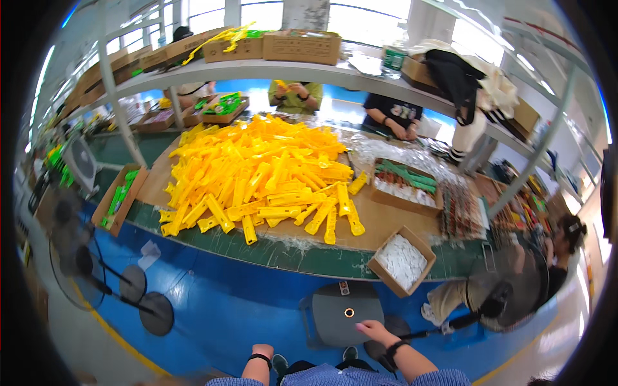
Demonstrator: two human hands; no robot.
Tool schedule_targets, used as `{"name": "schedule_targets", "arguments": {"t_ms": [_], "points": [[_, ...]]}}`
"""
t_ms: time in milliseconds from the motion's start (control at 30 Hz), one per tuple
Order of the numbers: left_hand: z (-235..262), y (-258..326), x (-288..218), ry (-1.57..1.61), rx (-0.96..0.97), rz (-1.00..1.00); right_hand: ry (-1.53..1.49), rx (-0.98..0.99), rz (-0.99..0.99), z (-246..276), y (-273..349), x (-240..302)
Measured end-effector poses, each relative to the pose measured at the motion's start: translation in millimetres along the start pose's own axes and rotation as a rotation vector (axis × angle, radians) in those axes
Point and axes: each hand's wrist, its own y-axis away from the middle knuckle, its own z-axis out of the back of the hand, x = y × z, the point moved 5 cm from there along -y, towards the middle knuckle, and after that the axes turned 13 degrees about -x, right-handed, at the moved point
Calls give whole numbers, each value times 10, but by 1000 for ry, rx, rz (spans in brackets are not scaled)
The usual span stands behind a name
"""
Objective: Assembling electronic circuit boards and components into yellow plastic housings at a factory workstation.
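Observation:
My right hand (376,331) is held over the right edge of a grey plastic stool (331,315) with a round hole in its seat. Its fingers are drawn together, with a pinkish patch at their tips; what they hold, if anything, I cannot make out. Low and to the left, near my shoe, is my left hand (262,350), its fingers hidden from view. Both wrists wear dark bands. Beyond the stool, a big heap of yellow plastic pieces (257,170), long and flat like handles, lies on the green workbench (283,254). Neither hand touches the heap.
A box of small white pieces (402,260) overhangs the bench's front edge. Another carton (407,186) holds green and white parts. Standing fans (505,286) flank the stool area. A box of green pieces (119,199) sits left. Several people work around the bench under a shelf (283,69).

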Motion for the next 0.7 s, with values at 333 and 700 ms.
{"name": "schedule_targets", "arguments": {"t_ms": [333,700], "points": [[-4,-475,-1422,573,-332,114,136,-88,-249,647,-734,-2734],[-1874,392,-1404,1027,-263,555,120,-213,-445,64,-1474,-2046]]}}
